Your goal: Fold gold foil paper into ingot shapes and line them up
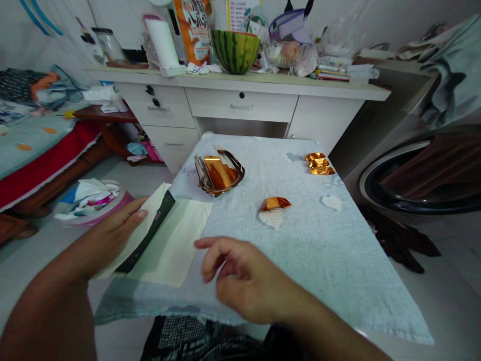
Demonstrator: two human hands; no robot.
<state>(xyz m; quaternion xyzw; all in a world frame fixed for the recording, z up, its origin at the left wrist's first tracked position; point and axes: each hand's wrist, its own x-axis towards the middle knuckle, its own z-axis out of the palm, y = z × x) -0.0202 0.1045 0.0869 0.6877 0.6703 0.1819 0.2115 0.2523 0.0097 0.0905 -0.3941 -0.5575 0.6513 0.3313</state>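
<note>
My left hand (122, 223) grips a pale paper pad (145, 220), thumb on top, raised at the table's left edge. A dark strip (150, 228) runs along it; beside it a pale sheet (176, 240) lies flat on the cloth. Over the near part of the table is my right hand (240, 281), holding nothing, index finger stretched out and the others loosely bent. Beyond it sits a folded gold foil paper piece (275, 203). A round bundle of gold foil paper (220, 173) lies farther back; three folded gold foil pieces (317, 164) sit in a row at the back right.
A pale blue cloth (300, 250) covers the small table. Behind stands a white desk (240, 105) carrying a cut watermelon (236, 52) and an orange bag (193, 30). A pink-rimmed bin (95, 203) stands left, a front-loading washing machine (398, 170) right.
</note>
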